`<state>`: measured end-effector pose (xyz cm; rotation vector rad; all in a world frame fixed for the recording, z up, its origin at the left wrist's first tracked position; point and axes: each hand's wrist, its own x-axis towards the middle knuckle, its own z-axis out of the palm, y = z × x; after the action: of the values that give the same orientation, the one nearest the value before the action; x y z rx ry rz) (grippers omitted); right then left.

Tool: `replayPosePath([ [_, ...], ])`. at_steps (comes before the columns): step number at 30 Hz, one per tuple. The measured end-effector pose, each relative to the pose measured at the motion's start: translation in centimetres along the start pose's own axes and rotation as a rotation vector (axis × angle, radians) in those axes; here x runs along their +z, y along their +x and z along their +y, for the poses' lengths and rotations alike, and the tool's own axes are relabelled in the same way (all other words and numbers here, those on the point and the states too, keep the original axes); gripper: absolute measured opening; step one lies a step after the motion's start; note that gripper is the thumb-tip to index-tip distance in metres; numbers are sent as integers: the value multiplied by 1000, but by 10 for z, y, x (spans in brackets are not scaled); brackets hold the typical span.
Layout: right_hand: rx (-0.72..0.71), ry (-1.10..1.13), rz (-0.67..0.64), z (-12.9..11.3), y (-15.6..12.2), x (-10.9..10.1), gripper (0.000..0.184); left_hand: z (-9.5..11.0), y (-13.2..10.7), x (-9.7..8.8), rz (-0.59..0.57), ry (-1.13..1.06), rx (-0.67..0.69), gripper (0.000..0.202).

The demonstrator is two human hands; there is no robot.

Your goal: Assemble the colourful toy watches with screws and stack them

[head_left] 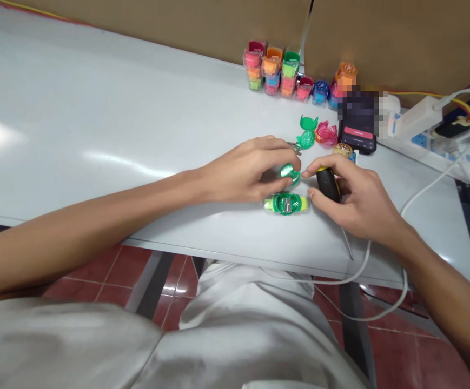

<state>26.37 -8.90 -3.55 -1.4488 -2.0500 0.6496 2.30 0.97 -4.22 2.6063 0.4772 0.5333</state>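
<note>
My left hand pinches a small round green plastic cover between thumb and fingers, just above the table. Black and yellow is the handle of the screwdriver in my right hand; its thin metal shaft points down toward the table's front edge, and my thumb and forefinger reach toward the cover. Right below the left hand lies a green pencil sharpener with a metal blade showing and yellow-green ends. Beyond my fingers are loose green plastic parts and a pink plastic part.
Stacked colourful sharpeners stand along the back partition. A phone leans at the right, beside a white power strip with plugs. A white cable loops over the table's right side and hangs past its front edge.
</note>
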Motion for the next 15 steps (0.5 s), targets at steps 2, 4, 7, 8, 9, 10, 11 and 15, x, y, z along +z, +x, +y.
replayPosePath([
  [2,-8,6,7,-1,-2,-3,32,1,0,-2,-14,19,-16,22],
  [4,-25,20,-26,-2,-3,-6,31,1,0,-4,-35,26,-24,23],
  [7,-47,3,-132,-4,-5,-8,30,0,0,-7,-57,12,-23,25],
  [8,-55,-13,-160,-4,-5,-8,30,1,0,-8,-58,4,-26,25],
  [9,-67,-30,-180,-5,-6,-8,29,1,0,-9,-55,-6,-34,24],
  [10,-80,-43,-191,-4,-6,-7,28,1,0,-10,-48,-22,-45,25],
  [11,-93,-52,-195,-4,-6,-6,27,2,0,-11,-42,-47,-60,25],
  [15,-89,-65,-164,0,-6,-4,28,8,-3,-18,-51,-271,-89,29],
])
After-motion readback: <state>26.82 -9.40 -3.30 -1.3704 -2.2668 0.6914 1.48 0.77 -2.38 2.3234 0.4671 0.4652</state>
